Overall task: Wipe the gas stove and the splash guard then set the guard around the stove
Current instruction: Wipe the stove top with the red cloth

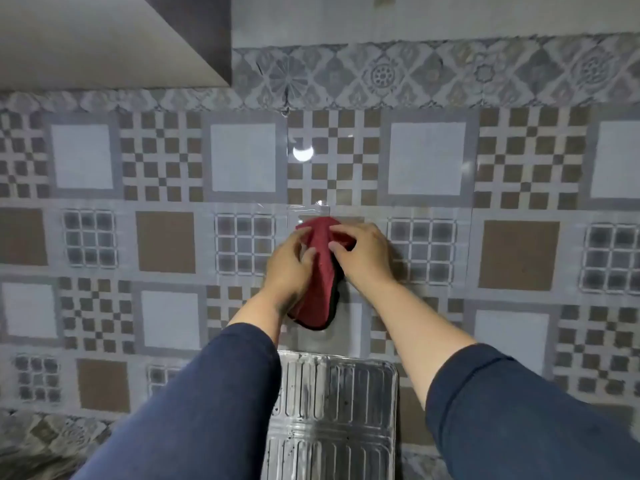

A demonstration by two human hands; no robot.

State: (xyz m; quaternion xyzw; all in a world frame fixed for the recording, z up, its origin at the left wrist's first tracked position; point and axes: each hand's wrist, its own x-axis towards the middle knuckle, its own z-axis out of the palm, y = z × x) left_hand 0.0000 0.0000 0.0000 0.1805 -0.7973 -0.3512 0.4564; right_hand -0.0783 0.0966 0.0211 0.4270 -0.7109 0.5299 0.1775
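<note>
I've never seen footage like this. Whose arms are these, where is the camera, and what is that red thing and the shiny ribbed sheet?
No machine here: a person wears a camera on the head, so you look out along their own arms in blue sleeves. There is just this one view. The left hand and right hand both grip a red cloth, held up in front of a patterned tiled wall. Below them stands the shiny ribbed sheet, a metal splash guard dotted with dark specks. The stove itself is out of view.
</note>
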